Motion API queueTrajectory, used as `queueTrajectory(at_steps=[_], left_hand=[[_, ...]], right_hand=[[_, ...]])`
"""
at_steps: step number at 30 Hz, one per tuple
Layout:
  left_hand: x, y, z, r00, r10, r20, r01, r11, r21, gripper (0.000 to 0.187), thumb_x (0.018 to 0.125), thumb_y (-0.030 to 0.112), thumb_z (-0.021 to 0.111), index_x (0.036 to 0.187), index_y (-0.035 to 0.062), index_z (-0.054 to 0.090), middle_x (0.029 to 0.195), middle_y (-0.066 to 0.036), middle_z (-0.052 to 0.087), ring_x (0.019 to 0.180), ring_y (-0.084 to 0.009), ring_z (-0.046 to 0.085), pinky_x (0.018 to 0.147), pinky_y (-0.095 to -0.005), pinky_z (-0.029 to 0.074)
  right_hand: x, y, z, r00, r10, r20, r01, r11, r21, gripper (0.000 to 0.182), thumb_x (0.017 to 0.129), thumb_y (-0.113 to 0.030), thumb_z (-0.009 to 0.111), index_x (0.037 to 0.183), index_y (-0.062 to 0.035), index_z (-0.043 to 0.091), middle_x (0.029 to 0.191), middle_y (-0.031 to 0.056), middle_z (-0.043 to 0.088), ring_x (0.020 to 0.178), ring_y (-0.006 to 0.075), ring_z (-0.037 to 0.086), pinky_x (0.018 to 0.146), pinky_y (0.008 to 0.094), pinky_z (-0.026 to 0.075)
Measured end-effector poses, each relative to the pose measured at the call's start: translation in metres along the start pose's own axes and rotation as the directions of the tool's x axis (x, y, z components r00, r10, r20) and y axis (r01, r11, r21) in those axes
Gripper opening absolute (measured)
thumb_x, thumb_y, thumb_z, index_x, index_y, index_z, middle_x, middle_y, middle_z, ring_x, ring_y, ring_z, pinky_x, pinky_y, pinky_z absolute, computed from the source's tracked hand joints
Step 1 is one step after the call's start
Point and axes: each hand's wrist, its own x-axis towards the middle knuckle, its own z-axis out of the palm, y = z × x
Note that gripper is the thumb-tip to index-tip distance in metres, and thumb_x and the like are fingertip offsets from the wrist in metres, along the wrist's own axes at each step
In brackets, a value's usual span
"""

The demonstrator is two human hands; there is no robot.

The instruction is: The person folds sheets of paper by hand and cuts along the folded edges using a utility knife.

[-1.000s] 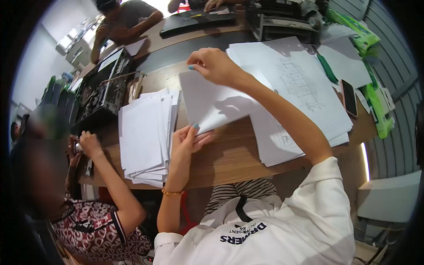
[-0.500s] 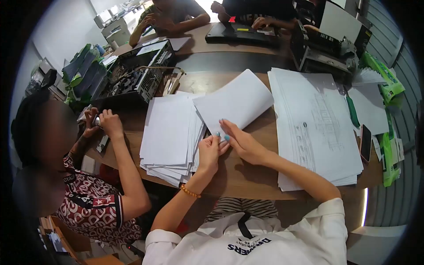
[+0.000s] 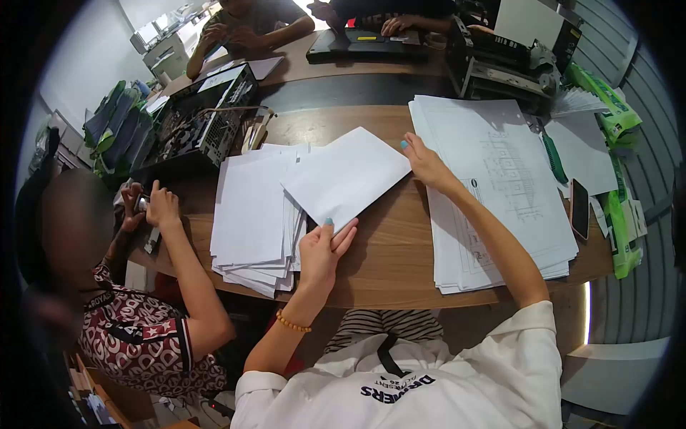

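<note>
A folded white sheet (image 3: 349, 175) lies tilted between my hands, over the right edge of a stack of blank papers (image 3: 250, 207). My left hand (image 3: 323, 250) grips its lower edge, thumb on top and fingers beneath. My right hand (image 3: 427, 163) is at the sheet's right corner, fingers bent together above the left edge of a stack of printed drawings (image 3: 500, 193); whether it pinches the corner is hard to make out.
At the left a co-worker (image 3: 164, 207) handles a small object beside an open computer case (image 3: 207, 118). Two people sit across the table, one at a black laptop (image 3: 368, 46). A phone (image 3: 579, 209) and green cutter (image 3: 554, 157) lie right.
My right hand has moved up and right, away from my left hand, to the sheet's right corner. The sheet looks more tightly folded. The whole view has shifted slightly.
</note>
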Motion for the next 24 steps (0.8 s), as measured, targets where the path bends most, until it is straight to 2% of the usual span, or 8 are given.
queueTrajectory(at_steps=[5,7,13,19,20,22,23,24], left_hand=[[-0.019,0.006,-0.001,0.977,0.211,0.012,-0.211,0.977,-0.003,0.032,0.097,0.015,0.040,0.114,-0.0113,0.048,0.114,-0.021,0.056,0.107,-0.0291,0.058,0.091,-0.0327,0.051],[-0.018,-0.001,0.000,0.973,0.229,0.032,-0.229,0.973,-0.024,0.032,0.097,0.016,0.042,0.113,-0.0107,0.048,0.113,-0.022,0.056,0.106,-0.0290,0.058,0.091,-0.0331,0.051],[-0.025,-0.008,0.004,0.988,-0.113,0.105,0.085,0.966,0.244,0.034,0.092,0.017,0.054,0.112,-0.0101,0.050,0.109,-0.022,0.060,0.099,-0.0246,0.062,0.081,-0.0270,0.054],[-0.026,-0.008,-0.014,0.940,-0.263,0.219,0.280,0.959,-0.051,0.031,0.092,0.007,0.047,0.112,-0.0172,0.045,0.117,-0.029,0.053,0.105,-0.0289,0.059,0.089,-0.0306,0.053],[-0.026,-0.009,-0.015,0.936,-0.267,0.229,0.284,0.958,-0.046,0.031,0.092,0.007,0.047,0.112,-0.0172,0.045,0.117,-0.029,0.053,0.105,-0.0289,0.059,0.089,-0.0306,0.053],[-0.029,-0.009,-0.018,0.942,-0.265,0.207,0.274,0.962,-0.013,0.032,0.093,0.006,0.044,0.113,-0.0191,0.043,0.120,-0.031,0.050,0.109,-0.0316,0.056,0.090,-0.0318,0.052],[-0.031,-0.008,-0.017,0.944,-0.264,0.198,0.273,0.962,-0.018,0.032,0.093,0.006,0.044,0.113,-0.0191,0.043,0.120,-0.031,0.050,0.109,-0.0316,0.056,0.090,-0.0318,0.052],[-0.033,-0.005,-0.013,0.935,-0.268,0.230,0.285,0.957,-0.043,0.031,0.093,0.006,0.042,0.111,-0.0200,0.042,0.122,-0.032,0.047,0.112,-0.0334,0.053,0.093,-0.0333,0.050]], right_hand=[[-0.010,-0.004,-0.005,0.963,-0.063,-0.262,0.099,0.987,0.128,0.051,0.094,-0.032,0.045,0.129,0.0047,0.039,0.127,0.0201,0.049,0.118,0.0294,0.048,0.102,0.0344,0.034],[-0.037,-0.036,-0.016,0.972,0.003,0.235,-0.210,0.457,0.865,0.047,0.092,-0.029,0.054,0.125,0.0023,0.044,0.118,0.0163,0.055,0.110,0.0232,0.054,0.096,0.0361,0.042],[-0.074,-0.034,-0.001,0.957,0.021,0.290,-0.231,0.658,0.716,0.030,0.090,-0.018,0.055,0.106,0.0082,0.055,0.101,0.0112,0.062,0.090,0.0174,0.062,0.080,0.0279,0.054],[-0.072,-0.007,-0.027,0.925,-0.006,0.381,-0.313,0.558,0.769,0.033,0.093,-0.020,0.052,0.104,0.0109,0.055,0.095,0.0151,0.063,0.089,0.0198,0.064,0.079,0.0258,0.054],[-0.066,0.000,-0.050,0.957,0.084,0.279,-0.256,0.698,0.669,0.034,0.093,-0.020,0.051,0.107,0.0112,0.055,0.096,0.0166,0.064,0.091,0.0220,0.064,0.082,0.0286,0.053],[-0.053,0.035,-0.087,0.957,0.044,-0.286,0.216,0.550,0.807,0.032,0.094,-0.020,0.046,0.108,0.0075,0.056,0.096,0.0147,0.065,0.086,0.0206,0.065,0.077,0.0334,0.053],[-0.028,0.080,-0.140,0.895,-0.103,-0.434,0.111,0.994,-0.007,0.031,0.093,-0.019,0.045,0.111,0.0053,0.055,0.099,0.0168,0.065,0.083,0.0210,0.065,0.071,0.0369,0.052],[-0.010,0.123,-0.178,0.740,-0.296,-0.604,-0.019,0.889,-0.458,0.032,0.091,-0.016,0.046,0.115,0.0043,0.052,0.100,0.0191,0.065,0.082,0.0256,0.065,0.066,0.0377,0.050]])
